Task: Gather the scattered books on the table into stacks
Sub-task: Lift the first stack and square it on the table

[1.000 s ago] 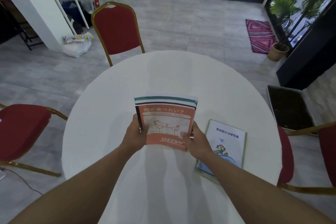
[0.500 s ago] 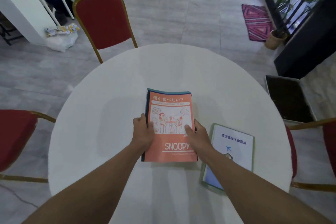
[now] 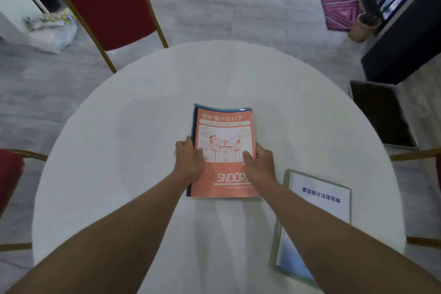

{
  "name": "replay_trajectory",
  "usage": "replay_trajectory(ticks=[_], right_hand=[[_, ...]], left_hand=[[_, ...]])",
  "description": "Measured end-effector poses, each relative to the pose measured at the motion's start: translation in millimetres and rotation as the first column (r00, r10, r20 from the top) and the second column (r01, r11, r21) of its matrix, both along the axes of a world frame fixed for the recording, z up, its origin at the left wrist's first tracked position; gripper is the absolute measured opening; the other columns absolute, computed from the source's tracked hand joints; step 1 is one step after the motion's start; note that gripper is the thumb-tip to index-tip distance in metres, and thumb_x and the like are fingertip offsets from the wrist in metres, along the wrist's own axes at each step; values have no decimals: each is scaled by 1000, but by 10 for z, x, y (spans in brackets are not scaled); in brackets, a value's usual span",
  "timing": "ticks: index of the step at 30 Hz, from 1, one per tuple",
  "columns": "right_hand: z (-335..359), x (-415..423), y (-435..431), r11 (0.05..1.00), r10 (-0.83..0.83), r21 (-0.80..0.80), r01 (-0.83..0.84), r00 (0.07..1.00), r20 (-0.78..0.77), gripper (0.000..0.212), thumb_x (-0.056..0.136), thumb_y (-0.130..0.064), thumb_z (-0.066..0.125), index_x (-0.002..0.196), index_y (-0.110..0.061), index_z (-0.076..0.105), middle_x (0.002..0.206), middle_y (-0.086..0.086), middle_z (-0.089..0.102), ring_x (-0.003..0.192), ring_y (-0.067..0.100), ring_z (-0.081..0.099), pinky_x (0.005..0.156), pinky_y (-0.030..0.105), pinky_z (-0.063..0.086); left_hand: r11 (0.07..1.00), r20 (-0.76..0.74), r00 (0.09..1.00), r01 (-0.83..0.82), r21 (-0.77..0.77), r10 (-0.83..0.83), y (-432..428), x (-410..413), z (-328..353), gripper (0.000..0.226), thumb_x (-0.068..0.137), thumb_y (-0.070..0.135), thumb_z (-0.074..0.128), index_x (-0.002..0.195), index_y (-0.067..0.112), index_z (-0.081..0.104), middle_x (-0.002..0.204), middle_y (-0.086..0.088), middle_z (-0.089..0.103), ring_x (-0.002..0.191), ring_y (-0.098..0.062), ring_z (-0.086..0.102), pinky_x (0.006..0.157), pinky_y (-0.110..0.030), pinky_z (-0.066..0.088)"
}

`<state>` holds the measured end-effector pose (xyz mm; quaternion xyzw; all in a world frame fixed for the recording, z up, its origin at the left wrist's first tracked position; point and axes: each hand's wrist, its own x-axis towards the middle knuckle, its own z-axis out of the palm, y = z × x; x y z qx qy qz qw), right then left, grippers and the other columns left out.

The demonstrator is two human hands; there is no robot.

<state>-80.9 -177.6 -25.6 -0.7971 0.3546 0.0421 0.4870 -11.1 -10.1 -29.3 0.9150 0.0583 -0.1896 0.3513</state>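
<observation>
A stack of books (image 3: 223, 131) lies flat in the middle of the round white table (image 3: 119, 150), topped by an orange Snoopy book with teal and dark edges showing beneath it. My left hand (image 3: 189, 161) grips the stack's left side, thumb on the cover. My right hand (image 3: 259, 162) holds its right side, fingers resting on the cover. A white-and-blue book with a green border (image 3: 319, 200) lies apart at the near right, partly hidden by my right forearm.
A red chair with a gold frame (image 3: 107, 2) stands beyond the table's far left edge. Another red chair (image 3: 9, 174) sits at the left, and a third chair's frame (image 3: 415, 157) at the right. A dark tray (image 3: 381, 114) lies on the floor at the right.
The stack, held tilted up above the table a second ago, has been laid flat on the table. Both hands stayed on its sides.
</observation>
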Motion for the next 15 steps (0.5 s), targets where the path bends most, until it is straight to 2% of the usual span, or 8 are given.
replay_trajectory(ticks=[1,3,6,11,15], right_hand=[[-33,12,-5,998,20,-58,-23,999,-51,24,98,-24,51,115,-12,62,121,14,58,107,29,62,91,44,55],[-93,1,-4,984,65,-153,-88,986,-154,27,98,-29,50,116,-12,60,126,13,46,117,31,51,100,45,48],[-116,-19,-10,970,114,-191,-153,973,-202,31,98,-34,48,120,-13,54,129,12,42,122,31,42,101,44,43],[-25,-41,-71,963,162,-171,-209,953,-255,35,98,-39,43,120,-12,51,135,12,43,126,32,41,102,48,41],[75,-212,-165,962,135,-211,-173,974,-180,53,100,-41,42,146,-14,41,147,12,40,136,30,36,108,45,34]], left_hand=[[999,-12,1000,5,51,-4,-5,6,-34,36,101,20,45,135,8,41,141,-14,34,129,-31,44,105,-44,46],[991,-16,1000,13,135,-11,-7,2,-99,38,100,22,46,135,7,40,142,-15,33,132,-30,39,108,-43,42],[975,-4,999,42,217,-42,-13,7,-124,43,100,27,45,137,7,39,143,-16,35,131,-30,39,106,-42,42],[932,-40,992,129,340,-123,-23,55,-75,55,98,31,49,144,6,31,145,-19,38,132,-34,41,104,-44,43],[938,10,990,127,322,-138,-102,-85,12,72,95,31,56,151,7,19,153,-16,29,140,-33,31,110,-44,37]])
